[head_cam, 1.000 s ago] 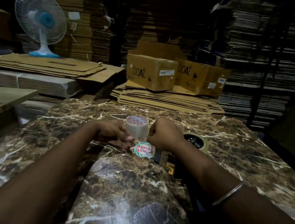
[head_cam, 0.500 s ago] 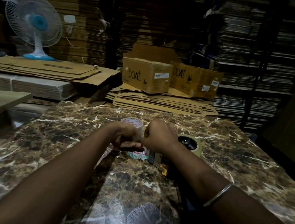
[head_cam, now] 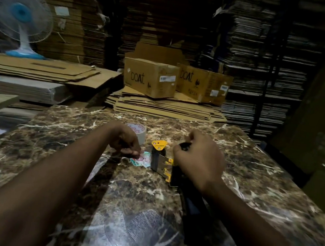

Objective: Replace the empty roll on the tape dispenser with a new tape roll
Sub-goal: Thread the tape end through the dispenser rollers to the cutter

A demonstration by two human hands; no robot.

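Note:
The new tape roll [head_cam: 141,131], pale with red print, stands on the marble table [head_cam: 264,164] just behind my left hand [head_cam: 125,141]. That hand's fingers are curled shut above a crumpled printed wrapper [head_cam: 140,160]; whether they pinch it I cannot tell. The tape dispenser [head_cam: 158,156], black with yellow parts and a metal blade plate, lies to the right, its dark handle running toward me. My right hand [head_cam: 198,161] is closed over the dispenser's wheel end, a black part showing between the fingers. The old roll is hidden under that hand.
Two "boat" cartons [head_cam: 149,78] sit on a stack of flat cardboard [head_cam: 167,108] beyond the table's far edge. A white and blue fan [head_cam: 21,15] stands on flattened boxes at the back left. Tall cardboard stacks fill the background.
The new roll, held up between both hands before, now stands on the table behind my left hand. My right hand has shifted right onto the dispenser's wheel, exposing the yellow head.

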